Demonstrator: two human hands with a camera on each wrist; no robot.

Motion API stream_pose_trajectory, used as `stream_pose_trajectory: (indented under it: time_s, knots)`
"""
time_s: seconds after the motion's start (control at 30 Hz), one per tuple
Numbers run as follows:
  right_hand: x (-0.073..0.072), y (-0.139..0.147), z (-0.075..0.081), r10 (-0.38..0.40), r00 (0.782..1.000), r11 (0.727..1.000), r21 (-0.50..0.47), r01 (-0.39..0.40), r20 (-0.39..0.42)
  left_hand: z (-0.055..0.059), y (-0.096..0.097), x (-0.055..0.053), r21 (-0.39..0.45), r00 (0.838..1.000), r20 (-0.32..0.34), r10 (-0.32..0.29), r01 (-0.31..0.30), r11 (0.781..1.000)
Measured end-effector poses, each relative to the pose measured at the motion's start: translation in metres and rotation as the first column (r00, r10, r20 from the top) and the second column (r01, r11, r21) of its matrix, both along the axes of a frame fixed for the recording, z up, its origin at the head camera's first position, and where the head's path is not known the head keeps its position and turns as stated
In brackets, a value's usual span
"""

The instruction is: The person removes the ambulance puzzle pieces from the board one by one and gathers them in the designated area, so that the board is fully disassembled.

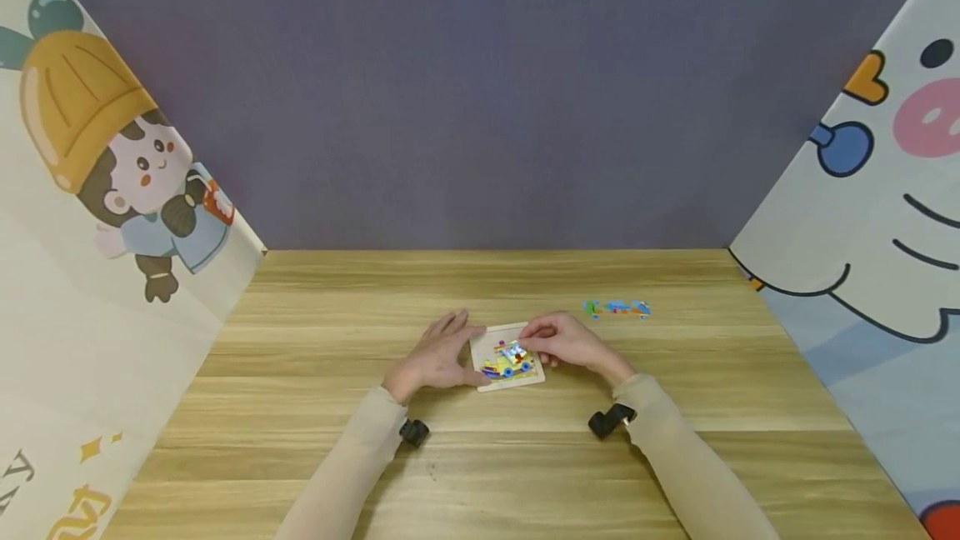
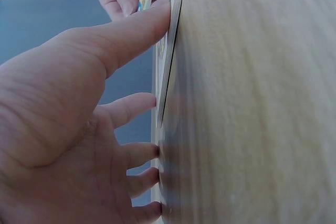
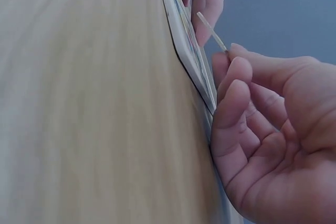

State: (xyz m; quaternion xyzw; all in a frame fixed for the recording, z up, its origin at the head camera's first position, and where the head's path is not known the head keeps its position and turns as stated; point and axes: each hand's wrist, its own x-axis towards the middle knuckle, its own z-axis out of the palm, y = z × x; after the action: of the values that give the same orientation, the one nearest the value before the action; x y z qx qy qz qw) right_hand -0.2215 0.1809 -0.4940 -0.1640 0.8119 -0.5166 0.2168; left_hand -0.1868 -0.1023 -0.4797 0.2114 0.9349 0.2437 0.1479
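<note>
A square jigsaw puzzle board (image 1: 512,386) with a pale rim lies on the table, bearing a yellow vehicle picture with blue wheels. My left hand (image 1: 435,358) is at its left side, fingers spread; in the left wrist view the thumb (image 2: 134,29) rests at the board's edge while the lower fingertips touch the table. Between thumb and forefinger, my right hand (image 1: 573,342) pinches a thin puzzle piece (image 3: 211,31), tilted over the board. From the head view this puzzle piece (image 1: 513,352) looks light blue and white and overlaps the vehicle's upper part.
Several loose puzzle pieces (image 1: 617,307) in blue, green and orange lie right of the board, farther back on the wooden table (image 1: 337,298). A grey panel (image 1: 495,107) rises behind the table, and cartoon-printed panels stand at both sides.
</note>
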Motion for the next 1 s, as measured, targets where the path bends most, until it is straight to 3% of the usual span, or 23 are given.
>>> stream_pose_trajectory:
  time_s: [1.0]
  knots:
    - [-0.002, 0.085, 0.0, -0.139, 0.99, 0.989, 0.044, 0.139, -0.01, 0.001, 0.0, 0.001, 0.023, 1.0, 0.008, 0.013, -0.013, 1.0]
